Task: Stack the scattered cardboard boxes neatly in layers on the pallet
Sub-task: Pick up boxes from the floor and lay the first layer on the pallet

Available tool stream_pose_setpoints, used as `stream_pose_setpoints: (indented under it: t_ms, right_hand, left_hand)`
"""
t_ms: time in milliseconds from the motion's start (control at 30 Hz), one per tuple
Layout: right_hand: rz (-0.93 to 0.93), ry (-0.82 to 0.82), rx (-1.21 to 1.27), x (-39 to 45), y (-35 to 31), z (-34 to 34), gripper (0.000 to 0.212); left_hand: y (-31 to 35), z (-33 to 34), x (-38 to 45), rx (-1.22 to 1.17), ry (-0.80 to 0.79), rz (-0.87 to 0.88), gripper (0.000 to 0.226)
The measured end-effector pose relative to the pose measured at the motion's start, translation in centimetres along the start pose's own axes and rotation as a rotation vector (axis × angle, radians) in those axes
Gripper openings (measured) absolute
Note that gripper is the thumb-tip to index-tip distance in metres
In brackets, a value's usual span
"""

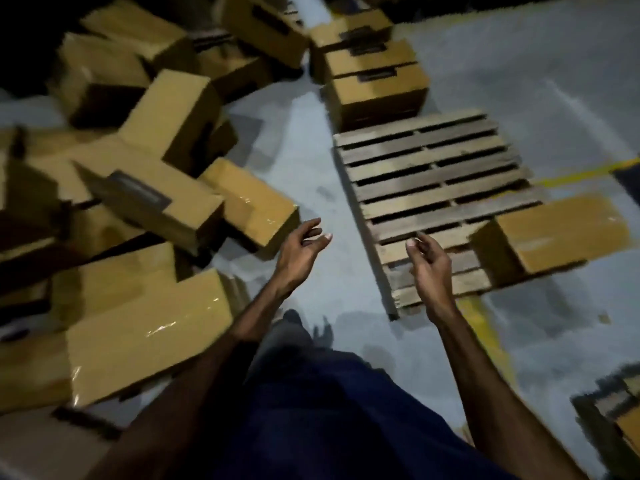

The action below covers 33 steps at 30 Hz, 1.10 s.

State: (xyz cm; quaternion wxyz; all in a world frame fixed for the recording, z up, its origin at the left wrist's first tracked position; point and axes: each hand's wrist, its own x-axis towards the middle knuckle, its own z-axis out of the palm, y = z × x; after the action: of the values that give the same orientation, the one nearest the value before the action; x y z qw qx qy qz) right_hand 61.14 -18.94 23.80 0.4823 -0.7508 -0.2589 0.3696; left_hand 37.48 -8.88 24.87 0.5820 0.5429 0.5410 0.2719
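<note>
A wooden slatted pallet (433, 188) lies on the grey floor at centre right. One cardboard box (554, 233) sits on its near right corner. Three boxes (375, 76) stand in a row at its far end. Several more boxes lie scattered in a heap on the left (145, 188); one taped box (249, 206) lies nearest my hands. My left hand (301, 247) hovers over the floor beside that box, fingers loosely curled, holding nothing. Above the pallet's near edge, my right hand (429, 261) is also empty with relaxed fingers.
A strip of bare grey floor (311, 161) runs between the heap and the pallet. A yellow painted line (485, 327) crosses the floor near the pallet's right side. Another box corner (620, 417) shows at the lower right. The far background is dark.
</note>
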Motion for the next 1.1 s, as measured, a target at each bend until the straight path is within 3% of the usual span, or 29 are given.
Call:
stream_pose_setpoints:
  t_ms: [200, 500, 700, 900, 1100]
  right_hand:
    - [-0.059, -0.273, -0.116, -2.1, -2.5, 10.7, 0.048]
    - [-0.159, -0.574, -0.288, -4.5, -5.9, 26.7, 0.049]
    - [-0.209, -0.706, -0.324, -4.0, -7.7, 34.8, 0.049]
    - [-0.235, -0.769, -0.383, -0.9, -9.6, 39.7, 0.053]
    - [-0.237, -0.852, -0.449, 5.1, -11.7, 45.8, 0.054]
  left_hand:
    - [-5.8, -11.2, -4.1, -0.103, 0.286, -0.091, 0.056]
    - [-10.5, -23.6, -7.7, -0.263, 0.586, -0.179, 0.063]
    - [-12.6, -28.4, -6.9, -0.297, 0.675, -0.203, 0.073]
    - [-12.3, -30.9, -2.5, -0.344, 0.679, -0.218, 0.050]
    - [-11.0, -33.1, 3.7, -0.341, 0.788, -0.269, 0.069]
